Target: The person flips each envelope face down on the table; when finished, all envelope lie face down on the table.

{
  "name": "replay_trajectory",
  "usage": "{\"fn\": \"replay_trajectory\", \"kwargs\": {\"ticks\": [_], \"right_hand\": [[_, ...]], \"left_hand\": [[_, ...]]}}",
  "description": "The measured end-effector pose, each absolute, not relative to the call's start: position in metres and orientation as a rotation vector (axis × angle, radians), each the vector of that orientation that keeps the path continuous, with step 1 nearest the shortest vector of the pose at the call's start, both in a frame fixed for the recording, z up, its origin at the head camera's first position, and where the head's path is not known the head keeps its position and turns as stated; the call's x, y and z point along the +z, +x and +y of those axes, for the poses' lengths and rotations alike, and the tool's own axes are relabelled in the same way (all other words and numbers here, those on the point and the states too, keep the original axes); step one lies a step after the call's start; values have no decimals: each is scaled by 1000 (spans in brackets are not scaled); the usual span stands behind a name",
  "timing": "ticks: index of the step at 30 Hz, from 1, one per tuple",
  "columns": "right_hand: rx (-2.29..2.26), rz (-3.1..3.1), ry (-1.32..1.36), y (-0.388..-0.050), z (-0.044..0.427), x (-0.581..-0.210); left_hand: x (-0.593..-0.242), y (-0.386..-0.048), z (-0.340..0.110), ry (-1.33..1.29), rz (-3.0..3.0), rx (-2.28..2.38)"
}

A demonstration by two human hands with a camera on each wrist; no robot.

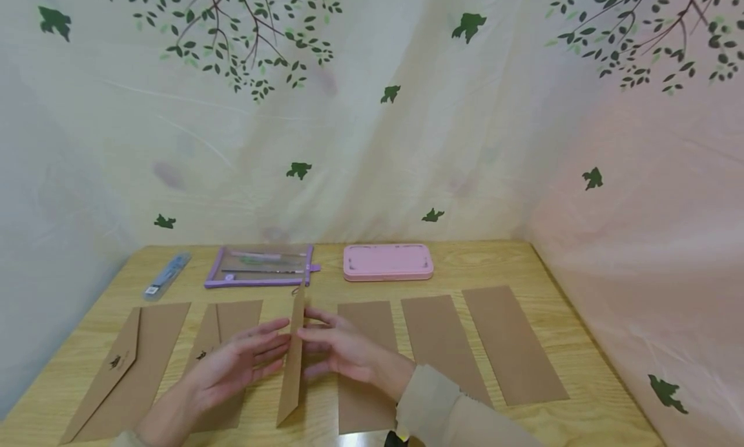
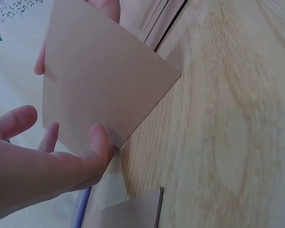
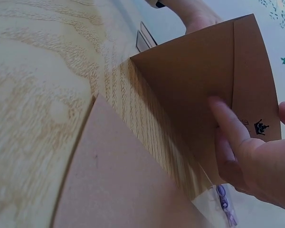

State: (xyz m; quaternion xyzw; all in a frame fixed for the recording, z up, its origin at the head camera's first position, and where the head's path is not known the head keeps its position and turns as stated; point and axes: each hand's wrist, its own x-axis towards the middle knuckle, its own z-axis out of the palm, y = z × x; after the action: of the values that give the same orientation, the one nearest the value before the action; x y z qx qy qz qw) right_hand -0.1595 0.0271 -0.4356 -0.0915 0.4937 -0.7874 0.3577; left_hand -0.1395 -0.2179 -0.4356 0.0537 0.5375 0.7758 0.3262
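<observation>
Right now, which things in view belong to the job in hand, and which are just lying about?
Likely part of the job:
upright brown envelope
two brown envelopes, flap side up
three brown envelopes, plain side up

Apparently just lying about:
pink pencil case
purple-edged clear pencil pouch
slim blue packet

1. Head view: soft, fairly even light; the fabric backdrop (image 1: pixel 360 195) looks palest mid-frame, blue-grey at left, pinkish at right.
2. A small white glare marks the counter (image 1: pixel 331 295) at the bottom edge.
3. Both wrist views are hazy, with wood grain smeared.
4. Right wrist: the raised kraft envelope (image 3: pixel 190 71) shows a shaded face, with shadow along its base.
</observation>
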Motion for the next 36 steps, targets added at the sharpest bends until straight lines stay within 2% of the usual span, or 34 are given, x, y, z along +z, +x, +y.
{"fn": "replay_trajectory", "kwargs": {"ticks": [24, 36], "right_hand": [[-2070, 1496, -149, -168, 44, -443], [-2009, 1481, -201, -173, 63, -449]], "left_hand": [[-439, -137, -223, 59, 1479, 2069], [-437, -136, -227, 80, 1490, 2062]]}}
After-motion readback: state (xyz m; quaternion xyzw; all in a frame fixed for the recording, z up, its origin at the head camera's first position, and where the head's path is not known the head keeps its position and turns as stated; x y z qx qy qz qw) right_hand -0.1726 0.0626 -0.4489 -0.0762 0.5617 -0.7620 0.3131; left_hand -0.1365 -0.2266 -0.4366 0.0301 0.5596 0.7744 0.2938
